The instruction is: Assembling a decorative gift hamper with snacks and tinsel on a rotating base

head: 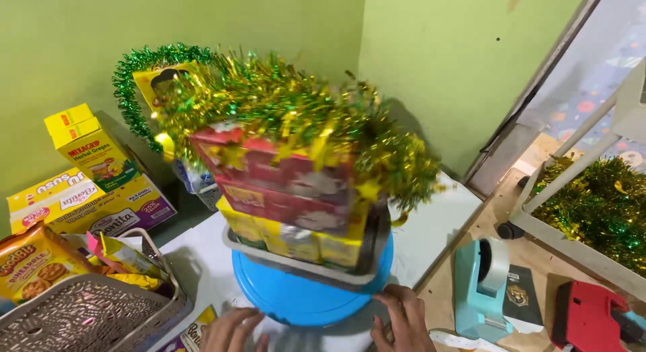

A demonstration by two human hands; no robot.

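A stack of boxes, yellow ones (296, 243) at the bottom and red ones (276, 180) above, stands on a grey tray (367, 275) over a round blue base (303, 298). Green and gold tinsel (296, 116) is draped over the top. My left hand (232, 330) rests on the white table below the blue base, fingers spread. My right hand (402, 318) touches the base's front right edge, fingers apart, holding nothing.
A grey woven basket (87, 315) with snack packets stands at the left, with yellow cartons (91, 147) behind it. On the floor at the right are a light blue tape dispenser (479, 288), a red tool (592, 315) and more tinsel (599, 207) in a white rack.
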